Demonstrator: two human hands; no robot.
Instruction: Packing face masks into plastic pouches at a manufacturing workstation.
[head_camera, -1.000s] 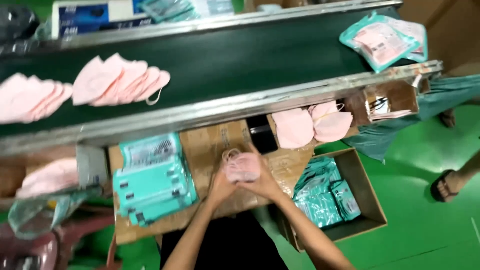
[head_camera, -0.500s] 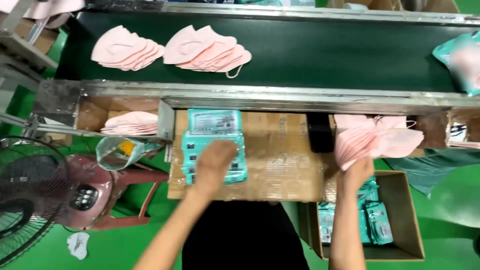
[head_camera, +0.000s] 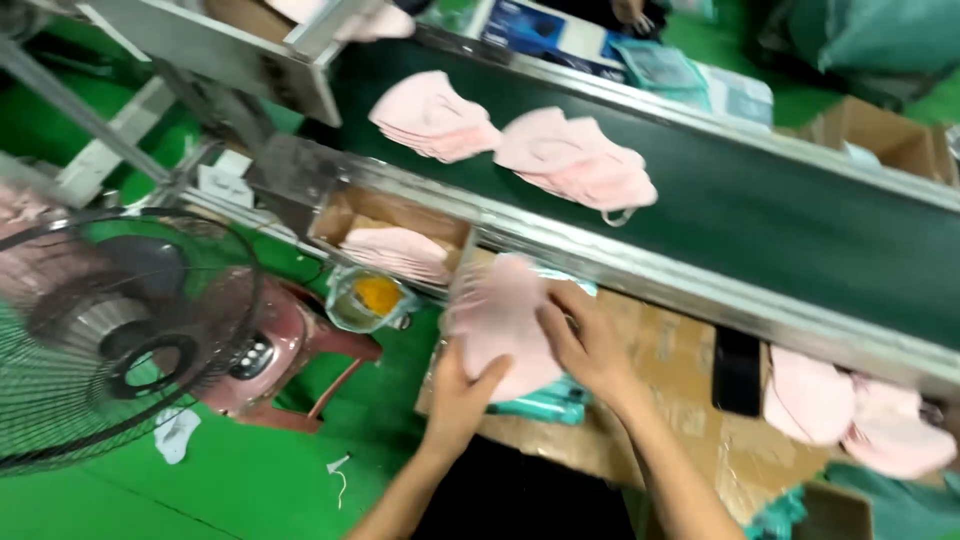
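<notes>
Near the middle of the frame, both hands hold a stack of pink masks (head_camera: 497, 325) over the cardboard surface (head_camera: 680, 365). The left hand (head_camera: 462, 392) cups the stack from below, its grip pressed to the lower edge; the right hand (head_camera: 590, 345) lies on the stack's right side, fingers spread flat against it. Teal packs (head_camera: 545, 405) peek out beneath. Above, the dark belt (head_camera: 800, 215) carries 2 more mask piles (head_camera: 575, 165). The step looks like squaring up the stack; next would seem to call for holding the edges aligned with even pressure from both sides so no mask slips.
</notes>
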